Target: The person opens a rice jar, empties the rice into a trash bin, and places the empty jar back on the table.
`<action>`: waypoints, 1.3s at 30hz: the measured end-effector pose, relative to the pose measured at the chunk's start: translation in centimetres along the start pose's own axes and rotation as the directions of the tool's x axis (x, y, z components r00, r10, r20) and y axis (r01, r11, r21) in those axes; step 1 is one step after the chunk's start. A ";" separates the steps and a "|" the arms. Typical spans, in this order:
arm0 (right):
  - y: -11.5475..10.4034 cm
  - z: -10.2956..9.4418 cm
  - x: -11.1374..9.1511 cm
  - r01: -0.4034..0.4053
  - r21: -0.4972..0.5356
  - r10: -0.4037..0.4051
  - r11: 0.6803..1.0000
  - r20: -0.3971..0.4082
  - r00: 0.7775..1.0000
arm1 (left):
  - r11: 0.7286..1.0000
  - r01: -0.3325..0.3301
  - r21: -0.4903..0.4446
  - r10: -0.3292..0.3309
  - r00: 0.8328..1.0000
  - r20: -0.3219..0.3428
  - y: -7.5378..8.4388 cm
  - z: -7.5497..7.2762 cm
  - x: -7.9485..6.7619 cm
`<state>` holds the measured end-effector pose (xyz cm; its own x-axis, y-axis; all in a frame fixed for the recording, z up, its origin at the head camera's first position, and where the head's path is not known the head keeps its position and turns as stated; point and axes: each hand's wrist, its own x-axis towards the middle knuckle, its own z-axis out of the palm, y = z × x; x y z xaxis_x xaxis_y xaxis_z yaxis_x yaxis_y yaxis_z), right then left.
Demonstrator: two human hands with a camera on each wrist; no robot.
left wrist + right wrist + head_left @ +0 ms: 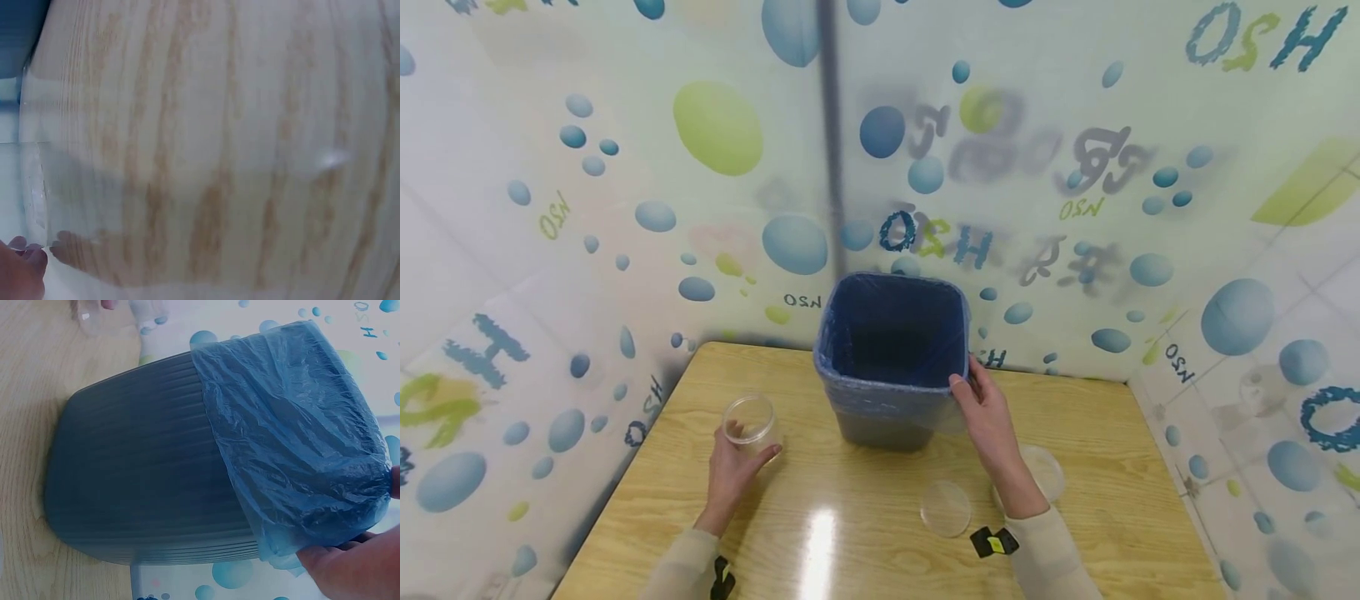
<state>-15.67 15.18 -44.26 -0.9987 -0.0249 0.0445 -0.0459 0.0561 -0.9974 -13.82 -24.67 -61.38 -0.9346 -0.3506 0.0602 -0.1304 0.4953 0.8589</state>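
**Jar (pixel 751 423) and lined bin (pixel 883 432), each with one hand**

Head view: the left hand (pixel 733 471) grasps the upright clear jar, left of the bin; the right hand (pixel 988 417) pinches the blue liner (pixel 880 392) at the near right corner. Left wrist view: the jar appears only partly. Right wrist view: the liner hangs wrinkled over the bin's ribbed side.

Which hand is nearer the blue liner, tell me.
Right. The right hand grips the blue liner at its near-right corner; the left hand is to its left, holding a clear container.
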 end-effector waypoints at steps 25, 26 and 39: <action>0.1 0.1 0.3 0.010 0.031 -0.010 0.999 0.007 1.000 | 0.983 -0.183 -0.029 0.183 0.983 0.010 2.5 -4.1 -0.2; 0.1 0.1 0.3 0.008 0.032 -0.008 0.999 0.006 1.000 | 0.978 -0.205 -0.034 0.205 0.979 0.000 2.9 -4.3 -0.3; 0.2 0.2 0.5 0.001 0.028 0.000 1.000 -0.038 0.999 | 0.744 -0.662 -0.090 0.642 0.746 -0.176 8.9 -3.8 -0.7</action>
<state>-16.19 14.99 -44.49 -0.9988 0.0127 0.0471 -0.0467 0.0285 -0.9985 -13.06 -23.06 -51.79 -0.7229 -0.0833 0.6860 0.5511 0.5293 0.6451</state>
